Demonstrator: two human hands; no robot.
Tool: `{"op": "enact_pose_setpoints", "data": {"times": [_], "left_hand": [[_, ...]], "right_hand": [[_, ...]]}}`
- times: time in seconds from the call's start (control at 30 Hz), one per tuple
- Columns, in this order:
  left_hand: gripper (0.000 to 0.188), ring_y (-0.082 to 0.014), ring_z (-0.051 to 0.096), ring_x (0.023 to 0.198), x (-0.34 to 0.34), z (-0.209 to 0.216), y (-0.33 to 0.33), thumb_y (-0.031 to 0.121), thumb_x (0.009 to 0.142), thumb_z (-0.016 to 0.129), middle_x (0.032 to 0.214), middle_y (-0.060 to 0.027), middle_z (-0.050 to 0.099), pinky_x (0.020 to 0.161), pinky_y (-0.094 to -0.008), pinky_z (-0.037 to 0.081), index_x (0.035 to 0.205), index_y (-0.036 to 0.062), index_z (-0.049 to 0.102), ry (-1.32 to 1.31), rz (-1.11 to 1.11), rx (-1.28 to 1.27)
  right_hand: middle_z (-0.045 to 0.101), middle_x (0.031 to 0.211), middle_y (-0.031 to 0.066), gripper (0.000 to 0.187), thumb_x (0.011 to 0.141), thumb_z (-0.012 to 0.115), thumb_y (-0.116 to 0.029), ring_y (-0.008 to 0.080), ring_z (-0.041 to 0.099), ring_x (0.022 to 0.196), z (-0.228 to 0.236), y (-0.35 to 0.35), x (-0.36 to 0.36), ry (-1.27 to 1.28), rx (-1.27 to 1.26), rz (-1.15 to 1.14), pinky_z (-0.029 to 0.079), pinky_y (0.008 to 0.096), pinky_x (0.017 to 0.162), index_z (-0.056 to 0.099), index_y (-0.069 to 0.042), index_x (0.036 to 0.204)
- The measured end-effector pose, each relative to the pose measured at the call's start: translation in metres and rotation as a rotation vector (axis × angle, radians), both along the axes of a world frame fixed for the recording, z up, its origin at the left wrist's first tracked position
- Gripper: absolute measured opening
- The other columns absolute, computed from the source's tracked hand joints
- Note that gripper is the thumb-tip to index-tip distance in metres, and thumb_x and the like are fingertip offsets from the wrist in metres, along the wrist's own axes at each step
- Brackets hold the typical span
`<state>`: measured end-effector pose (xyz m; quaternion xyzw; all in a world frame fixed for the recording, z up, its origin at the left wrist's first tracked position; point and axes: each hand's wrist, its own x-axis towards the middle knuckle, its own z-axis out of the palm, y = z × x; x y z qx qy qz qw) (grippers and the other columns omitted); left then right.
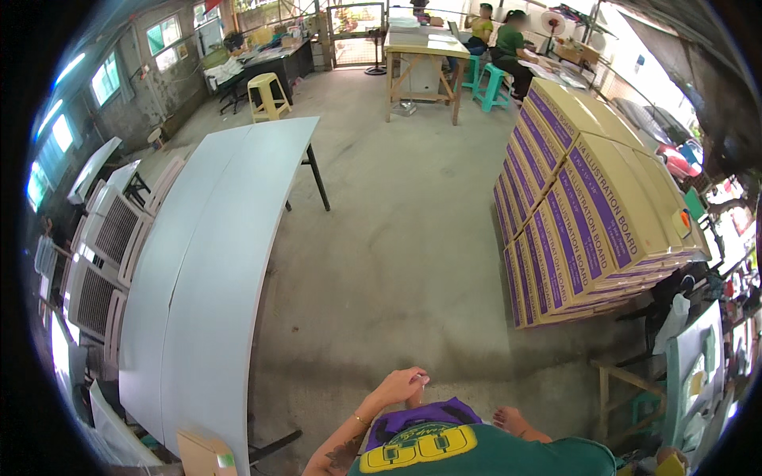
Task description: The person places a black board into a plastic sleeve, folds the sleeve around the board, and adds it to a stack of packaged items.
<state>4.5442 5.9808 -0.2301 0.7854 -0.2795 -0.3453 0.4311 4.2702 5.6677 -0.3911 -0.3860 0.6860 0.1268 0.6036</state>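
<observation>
My left hand (406,386) hangs in front of my purple shorts (425,416), above the concrete floor. Its fingers are curled in, and what they hold, if anything, is hidden. I cannot make out my right hand. Below me to the right a bare foot (512,419) rests on the floor. On my left stands a long table with a pale blue-white top (222,230), apart from my hand. A brown cardboard piece (205,454) lies at its near end.
Stacked brown cartons with purple bands (571,214) stand on the right. Ahead are a wooden worktable (421,49), a yellow stool (268,97) and two people in green tops (512,40) seated at a table. White louvred panels (119,238) lean beyond the left table.
</observation>
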Motion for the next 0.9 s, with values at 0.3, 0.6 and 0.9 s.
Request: {"op": "enact_pose_setpoints", "data": {"times": [0.3,0.6,0.9], "left_hand": [[0.038,-0.0333,0.063,0.093,0.09,0.008,0.008,0.038,0.09,0.053,0.099,-0.0174,0.066,0.08,-0.0376,0.048,0.109,0.0059,0.062,0.053,-0.193,0.044],[0.034,-0.0199,0.065,0.079,0.184,-0.039,0.052,0.03,0.089,0.057,0.086,-0.0123,0.068,0.073,-0.0313,0.05,0.105,0.0005,0.063,0.181,-0.505,0.161],[0.031,-0.0175,0.065,0.075,0.176,0.002,-0.052,0.028,0.089,0.058,0.081,-0.0105,0.068,0.071,-0.0297,0.05,0.1,-0.0006,0.064,-0.026,-0.924,0.091]], "right_hand": [[0.057,0.084,0.0052,0.028,0.084,0.058,-0.013,0.0159,0.055,0.071,0.006,0.058,0.177,-0.573,-0.025,0.2,0.046,0.0326,0.063,0.056,-0.005,0.111],[0.057,0.083,-0.0011,0.022,0.086,0.056,-0.019,0.0106,0.055,0.076,0.021,0.163,0.198,-0.411,-0.117,-0.246,0.045,0.0287,0.062,0.062,-0.011,0.106],[0.054,0.078,0.0014,0.01,0.081,0.062,-0.021,0.0169,0.056,0.074,-0.008,0.29,0.029,-0.097,-0.228,-1.156,0.045,0.0381,0.069,0.058,-0.013,0.085]]}}
